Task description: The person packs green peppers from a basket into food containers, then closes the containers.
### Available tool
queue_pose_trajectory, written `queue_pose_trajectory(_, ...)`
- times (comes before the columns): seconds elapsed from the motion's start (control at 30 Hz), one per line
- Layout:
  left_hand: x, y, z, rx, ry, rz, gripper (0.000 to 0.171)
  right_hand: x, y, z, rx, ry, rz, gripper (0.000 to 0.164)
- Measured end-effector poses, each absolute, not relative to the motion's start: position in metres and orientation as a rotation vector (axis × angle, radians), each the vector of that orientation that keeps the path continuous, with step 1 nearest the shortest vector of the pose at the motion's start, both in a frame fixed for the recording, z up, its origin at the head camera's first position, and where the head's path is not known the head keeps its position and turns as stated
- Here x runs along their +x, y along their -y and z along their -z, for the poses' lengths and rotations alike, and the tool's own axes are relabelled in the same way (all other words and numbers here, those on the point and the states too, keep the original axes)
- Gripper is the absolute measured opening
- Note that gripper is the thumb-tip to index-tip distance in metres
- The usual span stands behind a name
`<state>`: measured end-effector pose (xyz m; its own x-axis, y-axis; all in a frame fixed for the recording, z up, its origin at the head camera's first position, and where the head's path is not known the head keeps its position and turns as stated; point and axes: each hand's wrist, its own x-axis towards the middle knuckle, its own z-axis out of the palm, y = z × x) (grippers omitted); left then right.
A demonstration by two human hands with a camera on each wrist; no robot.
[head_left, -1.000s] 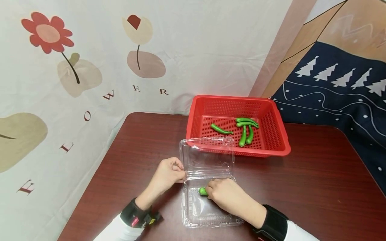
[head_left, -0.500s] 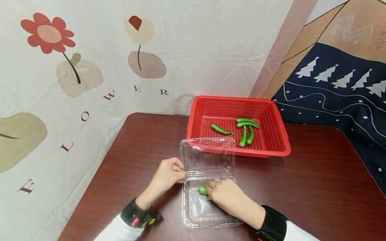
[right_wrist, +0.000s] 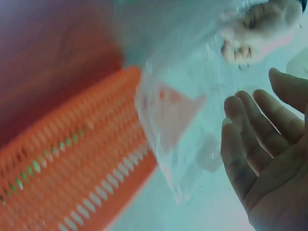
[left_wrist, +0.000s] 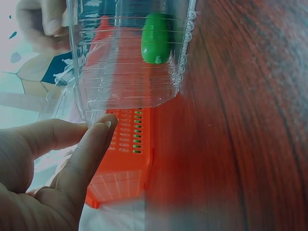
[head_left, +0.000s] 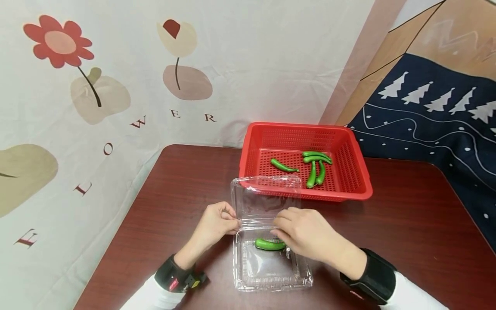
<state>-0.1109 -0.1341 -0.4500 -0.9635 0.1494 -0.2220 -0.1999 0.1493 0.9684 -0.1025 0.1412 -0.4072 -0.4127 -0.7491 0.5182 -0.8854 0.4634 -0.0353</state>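
A clear plastic clamshell box [head_left: 271,267] lies on the table with its lid [head_left: 267,202] raised. Inside the base, near the hinge, rests one green chili pepper [head_left: 268,244]; the left wrist view shows its blunt end [left_wrist: 156,45] through the plastic. My left hand [head_left: 217,221] pinches the box's left edge by the hinge between thumb and finger [left_wrist: 57,137]. Above the pepper's right end hovers my right hand [head_left: 304,230]. In the right wrist view its fingers [right_wrist: 245,137] are loosely bent, with nothing between them and the thumb.
Behind the box stands a red perforated basket [head_left: 364,189], partly seen through the lid. Several green chili peppers [head_left: 313,174] lie in it. The brown table [head_left: 410,232] reaches back to a printed cloth [head_left: 271,64].
My right hand has let go of the chili pepper and moved up and to the right, so more of the pepper shows in the box. The left hand has stayed in place.
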Motion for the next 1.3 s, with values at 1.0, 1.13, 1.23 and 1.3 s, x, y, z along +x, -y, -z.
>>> queue_pose_trajectory(1.0, -0.112, 0.134, 0.449, -0.037, -2.187, -1.891, 0.018, -0.192, -0.207, 0.339, 0.874, 2.66, -0.533, 0.032)
queue_pose_trajectory(1.13, -0.111, 0.134, 0.447, -0.035, -2.18, -1.901, 0.017, -0.206, -0.212, 0.334, 0.849, 2.743, -0.465, 0.028)
queue_pose_trajectory(1.23, -0.111, 0.134, 0.448, -0.033, -2.178, -1.907, 0.017, -0.216, -0.215, 0.334, 0.864, 2.782, -0.403, 0.023)
queue_pose_trajectory(1.3, -0.111, 0.135, 0.449, -0.033, -2.179, -1.905, 0.017, -0.223, -0.216, 0.335, 0.883, 2.816, -0.364, 0.022)
